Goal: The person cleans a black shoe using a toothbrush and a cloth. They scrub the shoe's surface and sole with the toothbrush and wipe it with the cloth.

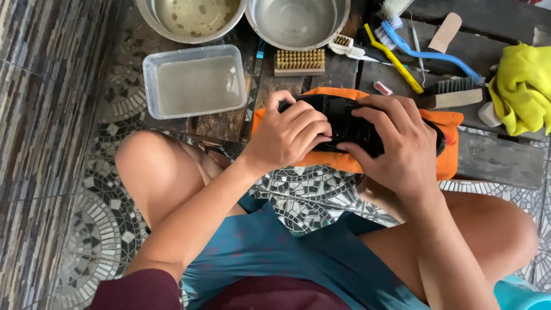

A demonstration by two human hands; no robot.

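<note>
Item: black shoe (350, 123). It lay on its side across an orange cloth (450, 158) at the near edge of the wooden tabletop (493, 161), just above my knees.

Grip: my left hand (287, 135) closed around one end of the shoe, fingers curled over the top. My right hand (402, 143) covered the other end, fingers spread and pressing on the upper. Neither hand held a tool.

Condition: dark all over, with a ribbed or laced band showing between my hands. My hands hid most of it, so I could not tell wet from dry, or clean from dirty.

Progress, as I judged it: early or between steps. The water stood ready and the brushes lay unused. No suds showed on the shoe. Scrubbing, rinsing and drying looked to be left.

Other stock on the tabletop:
- clear tub (195, 80) of cloudy water, to the left of the shoe
- two metal bowls behind it, the left bowl (192, 17) murky, the right bowl (298, 20) clearer
- wooden scrub brush (299, 61), bristles up
- white toothbrush (350, 47), blue brush (427, 49), yellow brush (396, 57)
- yellow rag (522, 86), at the far right
</note>
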